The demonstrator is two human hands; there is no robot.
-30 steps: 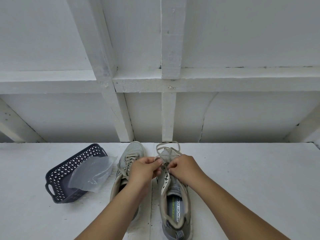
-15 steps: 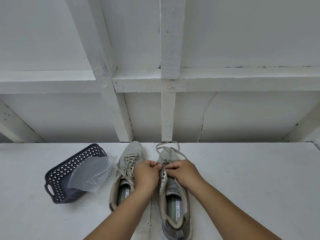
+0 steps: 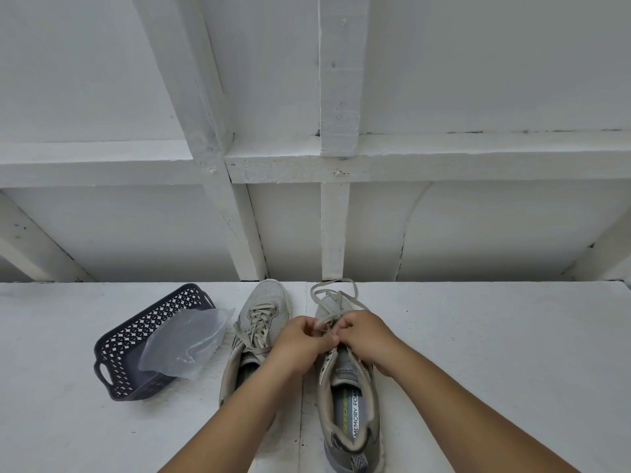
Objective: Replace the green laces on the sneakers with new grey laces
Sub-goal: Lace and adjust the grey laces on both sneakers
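A broad white painted work surface [image 3: 478, 353] runs across the lower part of the view, backed by white panelled boarding. On its left sits a dark perforated plastic basket [image 3: 112, 353] with a crumpled clear plastic bag [image 3: 186, 343] spilling over its rim. Two pale grey mesh sneakers stand side by side, toes pointing away from the person, long axes running straight out from the body. The left sneaker [image 3: 263, 302] appears fully laced with a pale greyish lace. The right sneaker [image 3: 348, 401] lies open at the collar, and its pale flat lace [image 3: 333, 288] loops loosely over the toe, beyond the hands.

Both hands meet over the eyelets of the right sneaker. The left hand [image 3: 300, 339] and the right hand [image 3: 367, 336] each have fingers curled tight, pinching the lace where it crosses the tongue, knuckles almost touching. Neither hand is plainly nearer; the lace runs from the pinch away toward the toe, so any pull would likely be drawn back toward the body along the shoe's length. Which eyelet is being worked is hidden.
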